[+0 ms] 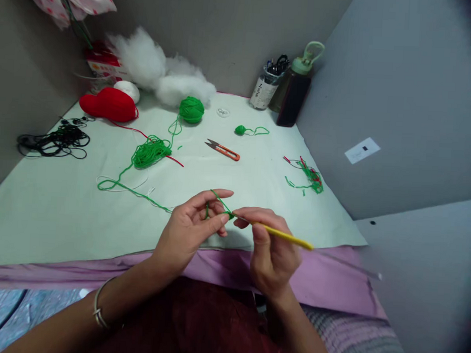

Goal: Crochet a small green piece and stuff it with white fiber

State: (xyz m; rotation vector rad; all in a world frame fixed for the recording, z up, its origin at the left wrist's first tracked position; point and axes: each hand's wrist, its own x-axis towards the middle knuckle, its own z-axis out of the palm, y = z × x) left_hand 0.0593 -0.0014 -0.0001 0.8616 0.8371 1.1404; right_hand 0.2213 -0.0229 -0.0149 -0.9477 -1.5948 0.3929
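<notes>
My left hand [196, 219] pinches a small piece of green crochet work [229, 214] between thumb and fingers, and green yarn runs over its raised index finger. In my right hand [273, 247] is a crochet hook [289, 237] with a yellow handle, gripped like a pencil. The hook's tip meets the green work at my left fingertips. From my left hand the yarn trails across the cloth to a loose heap of green yarn [152, 152]. Part of the small work is hidden behind my left thumb.
Orange thread snips [223, 149] lie mid-table, near a green yarn ball [191, 110]. Red yarn [108, 105], black cord [58, 140] and white stuffing [147, 61] are at left and back. A bottle [295, 90] and pen jar [265, 87] stand back right, yarn scraps [312, 175] at right.
</notes>
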